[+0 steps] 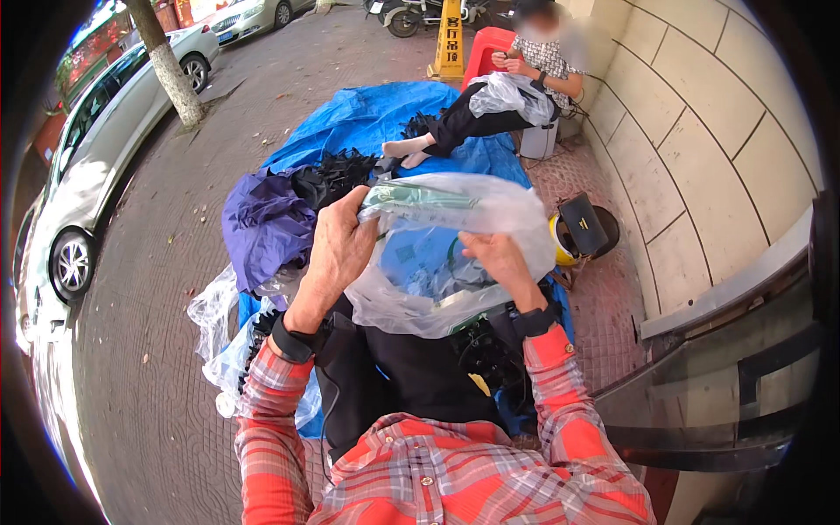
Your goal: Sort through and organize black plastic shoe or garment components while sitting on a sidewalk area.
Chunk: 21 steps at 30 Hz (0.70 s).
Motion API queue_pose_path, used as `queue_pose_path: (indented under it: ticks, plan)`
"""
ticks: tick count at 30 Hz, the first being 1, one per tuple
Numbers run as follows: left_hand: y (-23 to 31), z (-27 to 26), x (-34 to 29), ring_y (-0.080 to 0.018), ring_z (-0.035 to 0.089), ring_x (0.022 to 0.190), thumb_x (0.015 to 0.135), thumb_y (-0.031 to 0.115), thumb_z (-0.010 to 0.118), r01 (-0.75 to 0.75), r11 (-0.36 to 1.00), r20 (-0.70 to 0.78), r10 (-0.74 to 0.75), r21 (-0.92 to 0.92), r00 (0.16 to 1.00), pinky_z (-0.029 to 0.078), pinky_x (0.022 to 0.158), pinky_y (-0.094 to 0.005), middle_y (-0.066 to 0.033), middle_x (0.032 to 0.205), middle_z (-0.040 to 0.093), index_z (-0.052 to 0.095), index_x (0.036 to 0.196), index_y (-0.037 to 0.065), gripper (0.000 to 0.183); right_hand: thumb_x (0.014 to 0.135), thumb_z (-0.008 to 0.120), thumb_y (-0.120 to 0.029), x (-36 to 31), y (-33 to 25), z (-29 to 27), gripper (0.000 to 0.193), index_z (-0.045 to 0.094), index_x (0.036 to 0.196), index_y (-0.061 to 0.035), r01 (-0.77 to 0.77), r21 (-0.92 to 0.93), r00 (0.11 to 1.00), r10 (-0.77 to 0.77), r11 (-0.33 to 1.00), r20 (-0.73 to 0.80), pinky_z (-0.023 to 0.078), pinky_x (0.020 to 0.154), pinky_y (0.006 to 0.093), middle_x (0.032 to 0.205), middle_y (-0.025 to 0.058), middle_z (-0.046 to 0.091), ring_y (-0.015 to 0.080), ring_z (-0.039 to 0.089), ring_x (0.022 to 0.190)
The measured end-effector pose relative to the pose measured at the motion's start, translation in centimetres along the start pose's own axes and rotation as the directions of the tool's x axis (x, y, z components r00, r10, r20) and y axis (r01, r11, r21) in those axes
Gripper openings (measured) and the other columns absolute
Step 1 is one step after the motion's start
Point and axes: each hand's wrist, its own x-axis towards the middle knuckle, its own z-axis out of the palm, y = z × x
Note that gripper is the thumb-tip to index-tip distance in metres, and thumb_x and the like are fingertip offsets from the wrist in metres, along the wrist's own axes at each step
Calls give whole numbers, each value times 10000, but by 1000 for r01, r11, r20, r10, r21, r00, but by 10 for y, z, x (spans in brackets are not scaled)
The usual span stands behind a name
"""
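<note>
My left hand grips the upper left rim of a clear plastic bag and pinches a green-and-white folded packet against it. My right hand is closed on the bag's front edge, lower and to the right. The bag hangs open between both hands above my lap, with greenish items showing dimly through the plastic. Black trousers and a red plaid shirt sit beneath it.
A blue tarpaulin on the brick pavement carries a purple cloth bundle and piles of small black pieces. Another person sits opposite with a plastic bag. A yellow helmet, tiled wall, tree trunk and parked cars surround us.
</note>
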Motion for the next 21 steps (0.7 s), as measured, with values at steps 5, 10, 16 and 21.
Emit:
queue_pose_path:
  ticks: [5, 10, 16, 21]
  plan:
    - [15, 23, -6, -336, 618, 626, 816, 44, 505, 33, 995, -14, -35, -91, 999, 450, 566, -341, -202, 658, 578, 556, 916, -29, 133, 874, 597, -253, 4, 57, 31, 364, 595, 1106, 27, 58, 373, 998, -54, 926, -21, 508, 737, 279, 1022, 91, 621, 158, 602, 903]
    - [32, 22, -20, -407, 604, 837, 681, -34, 542, -224, 975, -95, 223, -1, 970, 488, 703, -407, -219, 874, 606, 555, 1037, 8, 359, 828, 650, -186, 21, 71, 32, 432, 533, 1179, 35, 106, 490, 988, -148, 865, 49, 495, 828, 329, 1138, 95, 575, 186, 560, 1007]
    - [20, -38, -47, -206, 547, 571, 584, 80, 602, -581, 659, -61, 685, 478, 726, 432, 481, -305, -87, 777, 551, 579, 1000, 5, 423, 830, 631, -194, 77, 12, 78, 504, 478, 1249, 42, 371, 276, 851, -444, 887, 281, 471, 874, 314, 1206, 97, 544, 189, 539, 1059]
    - [16, -117, -132, -94, 460, 578, 717, 164, 610, -668, 191, 267, 812, 719, 520, 341, 488, -227, -22, 810, 521, 594, 982, 94, 274, 828, 633, -192, 62, 18, 138, 507, 476, 1252, 37, 399, 342, 558, -521, 851, 646, 467, 880, 318, 1212, 98, 541, 192, 538, 1062]
